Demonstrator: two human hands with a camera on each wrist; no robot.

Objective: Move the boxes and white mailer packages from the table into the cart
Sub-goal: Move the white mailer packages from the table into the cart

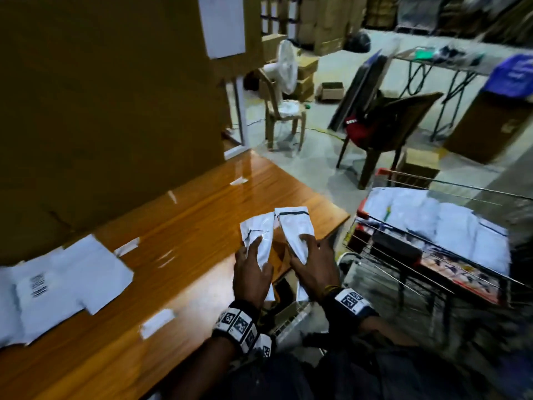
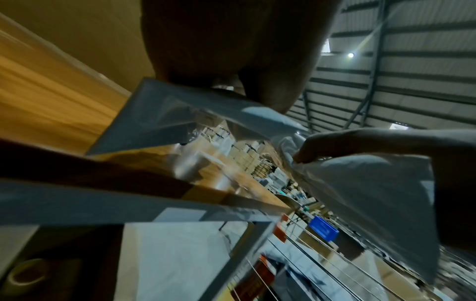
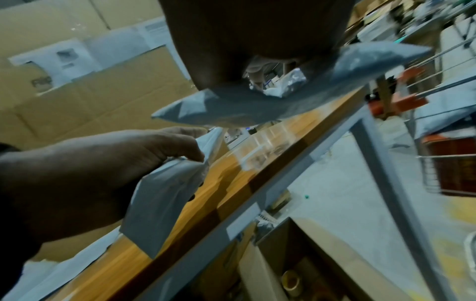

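Each hand holds one white mailer above the right front corner of the wooden table [image 1: 187,226]. My left hand [image 1: 251,267] grips the left mailer [image 1: 258,230] with fingers on top and thumb beneath. Beside it, my right hand [image 1: 313,262] grips the right mailer [image 1: 294,226] the same way. In the left wrist view the left mailer [image 2: 195,106] sits under the palm. In the right wrist view the right mailer [image 3: 257,106] bends under the right hand. The wire cart [image 1: 364,210] stands right of the table, with several white mailers [image 1: 447,226] in it. More mailers [image 1: 57,284] lie at the table's left.
Large cardboard boxes [image 1: 101,111] wall off the table's far side. An open box [image 3: 291,279] with tape rolls sits under the table near my legs. Two chairs [image 1: 389,128] and a white fan [image 1: 285,67] stand on the floor beyond.
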